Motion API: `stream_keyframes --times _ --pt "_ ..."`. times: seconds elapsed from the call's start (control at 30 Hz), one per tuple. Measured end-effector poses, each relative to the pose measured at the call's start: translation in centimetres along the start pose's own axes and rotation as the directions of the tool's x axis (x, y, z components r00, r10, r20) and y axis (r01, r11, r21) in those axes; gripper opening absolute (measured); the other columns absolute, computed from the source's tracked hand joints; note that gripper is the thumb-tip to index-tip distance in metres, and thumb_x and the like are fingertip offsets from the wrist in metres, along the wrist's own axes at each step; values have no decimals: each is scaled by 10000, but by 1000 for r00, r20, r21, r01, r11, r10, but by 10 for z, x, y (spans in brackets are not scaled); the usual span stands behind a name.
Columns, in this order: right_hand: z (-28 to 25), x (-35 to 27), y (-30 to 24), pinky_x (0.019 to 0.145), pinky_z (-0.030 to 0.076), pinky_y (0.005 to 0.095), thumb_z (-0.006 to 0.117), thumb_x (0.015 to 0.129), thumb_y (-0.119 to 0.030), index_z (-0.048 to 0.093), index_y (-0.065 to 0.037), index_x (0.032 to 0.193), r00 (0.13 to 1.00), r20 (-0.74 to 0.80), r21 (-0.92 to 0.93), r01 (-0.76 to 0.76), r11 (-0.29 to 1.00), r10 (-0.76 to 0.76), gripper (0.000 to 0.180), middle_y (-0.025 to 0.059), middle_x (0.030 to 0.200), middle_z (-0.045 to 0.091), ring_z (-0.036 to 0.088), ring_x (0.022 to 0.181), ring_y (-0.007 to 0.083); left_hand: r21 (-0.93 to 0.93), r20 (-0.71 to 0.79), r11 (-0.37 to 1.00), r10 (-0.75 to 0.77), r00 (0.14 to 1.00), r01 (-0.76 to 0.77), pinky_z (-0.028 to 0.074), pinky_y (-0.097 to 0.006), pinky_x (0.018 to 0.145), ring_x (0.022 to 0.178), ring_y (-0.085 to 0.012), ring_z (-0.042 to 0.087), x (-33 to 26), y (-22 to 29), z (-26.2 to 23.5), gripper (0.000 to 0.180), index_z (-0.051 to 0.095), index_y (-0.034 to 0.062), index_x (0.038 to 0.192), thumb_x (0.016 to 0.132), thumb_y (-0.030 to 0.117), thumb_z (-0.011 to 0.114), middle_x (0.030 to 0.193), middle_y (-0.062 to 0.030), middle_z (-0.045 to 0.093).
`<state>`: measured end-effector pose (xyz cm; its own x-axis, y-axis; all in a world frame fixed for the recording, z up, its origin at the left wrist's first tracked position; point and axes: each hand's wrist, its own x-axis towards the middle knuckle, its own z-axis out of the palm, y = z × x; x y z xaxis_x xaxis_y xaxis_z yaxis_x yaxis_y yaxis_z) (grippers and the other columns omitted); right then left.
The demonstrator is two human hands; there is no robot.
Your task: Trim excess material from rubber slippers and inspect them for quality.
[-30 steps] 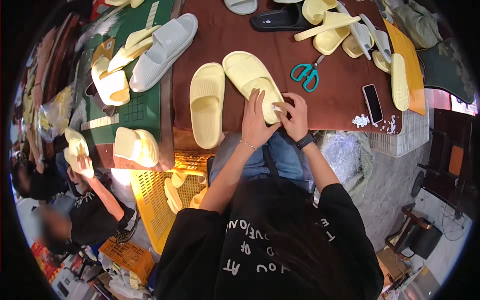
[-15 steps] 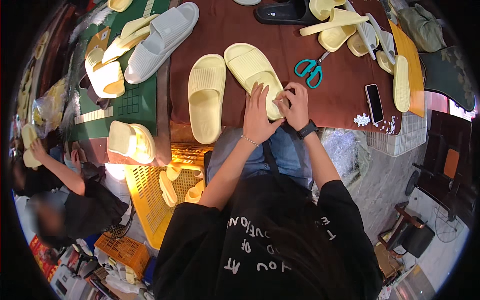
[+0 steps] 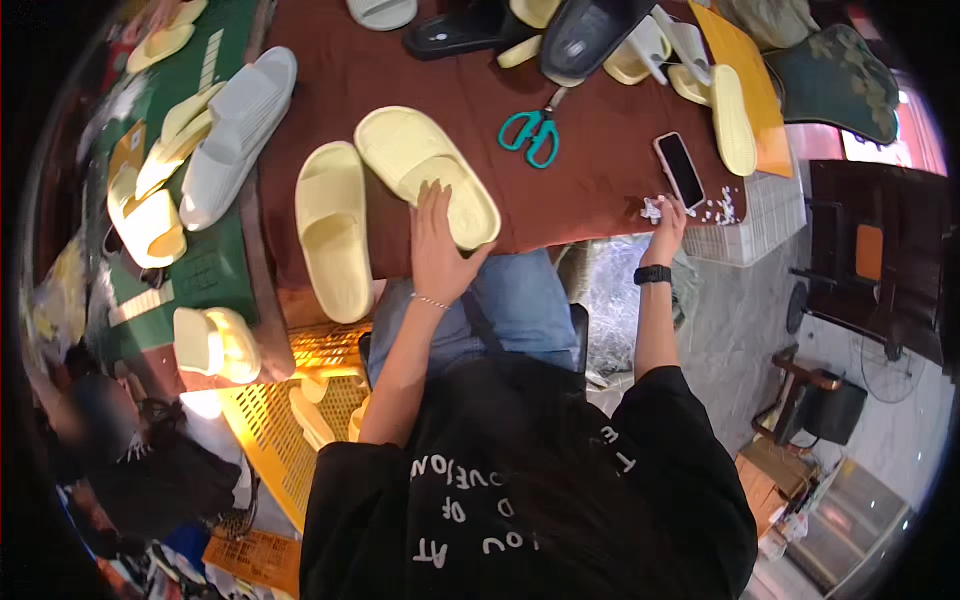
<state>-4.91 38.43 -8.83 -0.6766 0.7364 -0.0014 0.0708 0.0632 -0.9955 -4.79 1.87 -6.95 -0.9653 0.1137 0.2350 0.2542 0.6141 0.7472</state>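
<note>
Scissors (image 3: 533,137) beyond left hand (image 3: 441,245) grasping yellow slipper (image 3: 425,152), phone (image 3: 680,170) beside right hand (image 3: 670,228) at white bits (image 3: 650,209), hold unclear

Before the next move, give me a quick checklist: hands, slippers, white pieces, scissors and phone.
1. Left hand on the near slipper: ok, it lies at the heel end.
2. Right hand at the small white pieces: ok, it is down beside the phone.
3. A piece gripped in the right hand: cannot tell, too small to make out.
4. White pieces gathered together: not ok, several lie scattered.
5. Scissors clear of both hands: ok, they lie apart on the brown cloth.
6. Other yellow slipper untouched: ok.
</note>
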Motion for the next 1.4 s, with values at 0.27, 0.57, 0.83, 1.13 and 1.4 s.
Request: stream_keyframes --times 0.27,0.57,0.83,1.13,1.4 --pt "-12 9 42 1005 338 448 812 678 -450 666 -110 722 867 -26 -875 220 431 -497 373 73 1233 538 436 1184 324 11 31 1000 21 999 -21 219 -520 1136 1394 -385 253 5 11 1 909 305 -10 1402 695 276 800 1443 -216 342" --pt "-33 15 50 969 356 451 798 732 -281 588 -49 880 803 -247 -684 252 685 -542 345 199 1095 530 452 1096 359 2 51 1000 21 998 -21 212 -521 1137 1394 -391 243 7 13 6 912 296 -12 1410 705 280 795 1461 -215 318" --pt "-18 119 4 1031 375 461 733 701 -568 463 -7 1347 870 306 -887 408 217 -387 898 174 1348 497 458 1251 343 5 56 999 32 998 -32 203 -524 1139 1396 -400 236 6 12 5 939 275 -17 1417 695 266 802 1464 -227 307" --pt "12 140 -17 907 477 484 795 622 -479 588 -63 1228 972 225 -905 182 385 71 763 178 1210 597 582 1103 364 20 39 1000 15 999 -16 209 -510 1143 1388 -431 238 -2 6 -8 935 276 -33 1419 696 246 798 1450 -262 313" --pt "-12 155 12 996 399 494 739 667 -562 505 -103 1329 986 151 -931 168 324 -77 839 96 1366 486 473 1260 291 189 -337 979 -6 941 74 350 -457 1041 1198 -386 466 -15 -1 -65 500 527 12 1235 787 149 702 1235 -183 527"
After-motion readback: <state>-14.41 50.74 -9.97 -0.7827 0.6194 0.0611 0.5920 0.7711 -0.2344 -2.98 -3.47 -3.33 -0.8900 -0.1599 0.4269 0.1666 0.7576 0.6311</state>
